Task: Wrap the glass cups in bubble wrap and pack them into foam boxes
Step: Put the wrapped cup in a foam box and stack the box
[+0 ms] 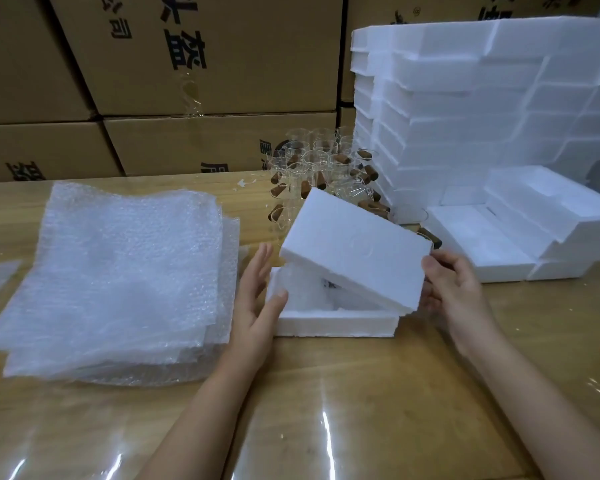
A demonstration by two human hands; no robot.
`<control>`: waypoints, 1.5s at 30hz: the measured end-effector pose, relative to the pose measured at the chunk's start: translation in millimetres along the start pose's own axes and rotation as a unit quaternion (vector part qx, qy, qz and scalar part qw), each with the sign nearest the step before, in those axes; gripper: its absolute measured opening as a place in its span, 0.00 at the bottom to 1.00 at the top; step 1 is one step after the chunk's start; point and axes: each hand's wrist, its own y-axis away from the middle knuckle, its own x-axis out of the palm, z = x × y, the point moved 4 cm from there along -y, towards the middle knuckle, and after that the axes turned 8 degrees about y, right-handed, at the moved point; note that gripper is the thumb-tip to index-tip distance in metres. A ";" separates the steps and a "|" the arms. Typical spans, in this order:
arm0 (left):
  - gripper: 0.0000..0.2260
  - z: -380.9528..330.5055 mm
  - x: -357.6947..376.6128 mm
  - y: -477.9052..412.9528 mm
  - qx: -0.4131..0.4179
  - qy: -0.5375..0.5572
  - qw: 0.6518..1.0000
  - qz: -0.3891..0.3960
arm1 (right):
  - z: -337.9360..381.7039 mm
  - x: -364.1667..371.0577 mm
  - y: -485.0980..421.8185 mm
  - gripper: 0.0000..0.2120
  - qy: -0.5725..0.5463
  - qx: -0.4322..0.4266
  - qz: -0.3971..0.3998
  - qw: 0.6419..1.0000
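Head view. The right hand point(454, 292) grips the right end of the foam lid point(354, 251), thumb on top and fingers curled beneath. The lid is tilted over the foam box point(336, 322), with its raised end just beyond the left fingertips. The left hand point(260, 296) is flat, fingers straight and together, thumb touching the box's left wall. Bubble wrap sheets point(118, 271) lie just outside that hand. Glass cups point(319, 168) stand beyond the lid, apart from both hands.
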 end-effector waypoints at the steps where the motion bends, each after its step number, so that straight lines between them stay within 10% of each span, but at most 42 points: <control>1: 0.26 -0.3 0.0 1.4 0.009 -0.019 1.000 0.004 | 0.2 1.8 1.0 0.20 -0.002 0.001 0.001 1.000; 10: 0.21 -3.3 -2.7 0.4 0.093 -0.062 0.993 -0.032 | 3.2 13.9 10.8 0.08 0.031 -0.038 0.063 0.997; 18: 0.08 5.4 -8.6 0.3 0.063 0.011 0.996 -0.058 | 20.6 20.1 21.7 0.21 0.128 -0.140 0.104 0.976; 45: 0.18 7.9 -11.8 -1.2 0.002 -0.056 0.993 -0.100 | 11.3 19.7 21.5 0.17 0.150 -0.103 0.134 0.974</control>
